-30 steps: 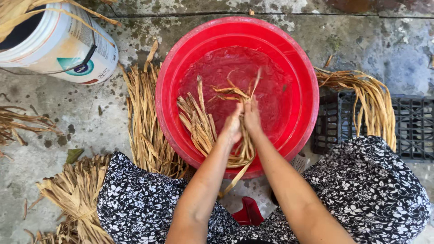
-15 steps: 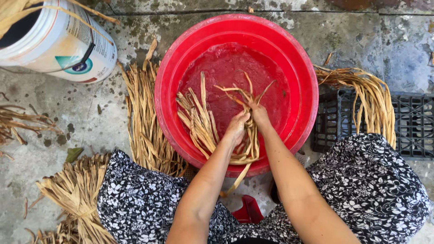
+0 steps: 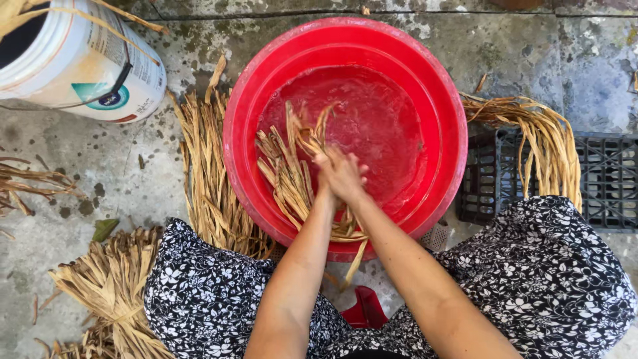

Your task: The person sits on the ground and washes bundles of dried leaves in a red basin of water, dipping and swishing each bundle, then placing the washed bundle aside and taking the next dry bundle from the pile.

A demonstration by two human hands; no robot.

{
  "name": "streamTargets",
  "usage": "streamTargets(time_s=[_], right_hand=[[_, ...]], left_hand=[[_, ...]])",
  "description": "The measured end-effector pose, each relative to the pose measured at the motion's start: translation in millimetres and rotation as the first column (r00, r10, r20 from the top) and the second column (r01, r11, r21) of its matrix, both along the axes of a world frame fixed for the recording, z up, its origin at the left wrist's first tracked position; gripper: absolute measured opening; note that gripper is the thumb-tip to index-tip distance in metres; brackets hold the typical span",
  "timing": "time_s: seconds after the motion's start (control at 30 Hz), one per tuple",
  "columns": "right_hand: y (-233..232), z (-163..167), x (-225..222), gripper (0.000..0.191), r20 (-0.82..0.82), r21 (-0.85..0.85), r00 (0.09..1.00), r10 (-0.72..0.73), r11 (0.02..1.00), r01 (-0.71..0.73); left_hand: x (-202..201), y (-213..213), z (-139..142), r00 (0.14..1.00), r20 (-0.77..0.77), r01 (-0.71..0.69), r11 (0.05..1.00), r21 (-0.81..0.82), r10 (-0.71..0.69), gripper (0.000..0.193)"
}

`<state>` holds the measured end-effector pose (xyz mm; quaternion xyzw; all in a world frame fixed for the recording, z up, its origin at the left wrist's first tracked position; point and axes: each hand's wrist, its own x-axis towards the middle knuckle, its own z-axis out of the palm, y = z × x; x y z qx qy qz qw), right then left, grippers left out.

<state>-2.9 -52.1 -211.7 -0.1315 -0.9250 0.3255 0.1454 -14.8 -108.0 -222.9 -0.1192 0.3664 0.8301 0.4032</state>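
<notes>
- The fingers of both hands are closing together over a bunch of wet straw-coloured strips in the middle of the red basin; the left hand and the right hand are pressing against each other, palms nearly meeting, so which fingers are doing the gripping is hard to separate.
- Compared with a second ago, the hands are sitting a little lower and closer to the near rim, and the strips are lying more gathered and bent beneath them rather than fanned out. Half a second ago the right hand was reaching further out over the water; now it is drawing back against the left. To my eye this is a rubbing or wringing of the strips in the water, being repeated.
- The strips are lying partly in the water, partly draping over the near rim of the basin, with one end hanging down outside it.
- The basin is holding shallow, rippling water and nothing else that I can make out.
- A white bucket is lying tilted at the upper left, with a few dry strips poking out of its mouth.
- A black crate is sitting to the right, with a dry bundle draping across it.
- More dry strips are lying on the concrete floor left of the basin.
</notes>
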Motion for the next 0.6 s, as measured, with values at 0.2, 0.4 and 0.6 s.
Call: streamTargets(time_s=[0.2, 0.4, 0.6], right_hand=[[96, 11, 7, 0.076, 0.325, -0.683, 0.938, -0.121, 0.656, 0.321], [119, 27, 49, 0.103, -0.248, -0.968, 0.939, 0.24, -0.034, -0.247], [72, 75, 45, 0.07, -0.083, -0.85, 0.844, 0.53, 0.405, -0.338]], left_hand=[[3, 29, 9, 0.914, -0.14, 0.301, 0.868, -0.396, -0.381, 0.064], [-42, 40, 71, 0.963, -0.268, -0.049, 0.998, -0.043, 0.035, 0.06], [-67, 46, 173, 0.886, -0.414, -0.201, 0.977, 0.065, 0.209, 0.055]])
